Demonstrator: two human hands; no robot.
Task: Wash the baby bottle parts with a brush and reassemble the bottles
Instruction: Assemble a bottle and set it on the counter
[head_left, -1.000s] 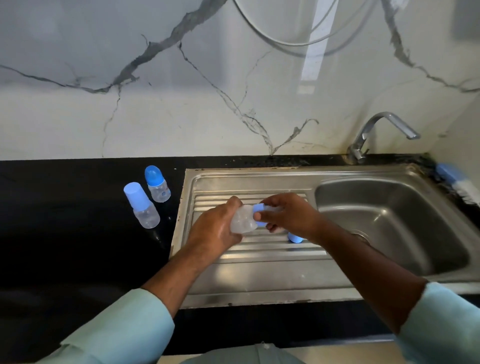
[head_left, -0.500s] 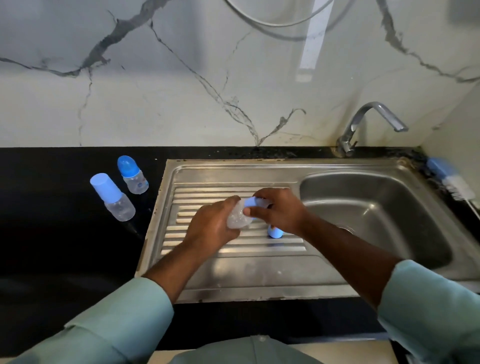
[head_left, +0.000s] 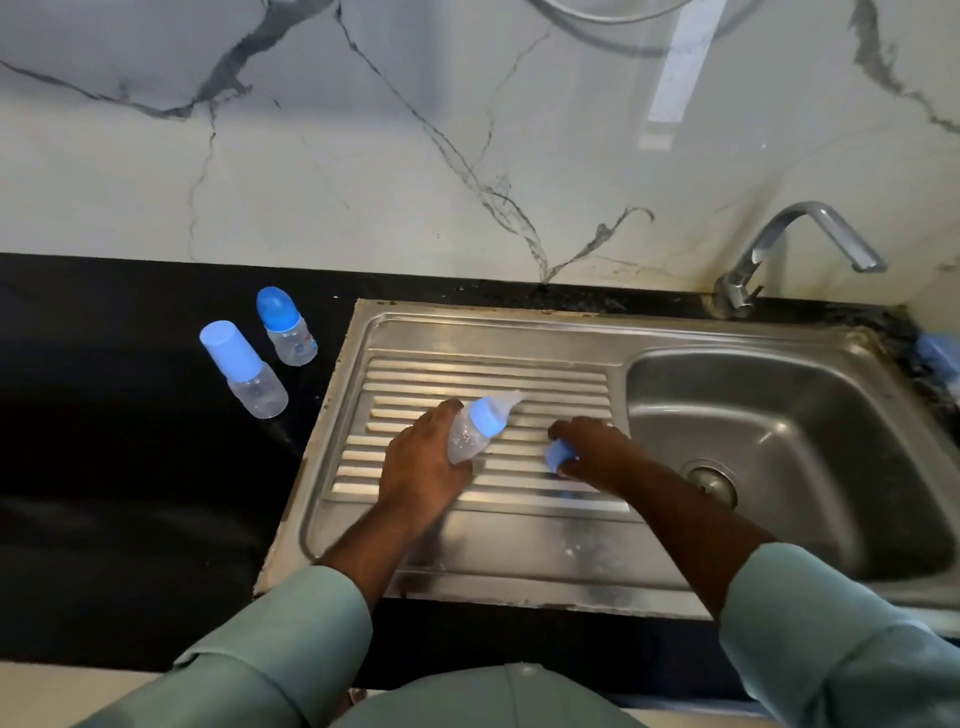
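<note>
A clear bottle (head_left: 470, 434) with blue collar and pale teat tilts over the sink's drainboard (head_left: 467, 374), gripped by the left hand (head_left: 423, 467); right hand (head_left: 597, 452) fingers curl around a blue cap (head_left: 558, 453).

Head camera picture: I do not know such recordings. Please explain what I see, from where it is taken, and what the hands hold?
No machine here: a person wears one camera on the head, looking down at their own hands. The left hand holds a bottle with a blue ring and nipple. The right hand grips a blue cap on the steel drainboard. Two capped bottles, one tall and one short, stand on the black counter. A tap stands behind the basin.
</note>
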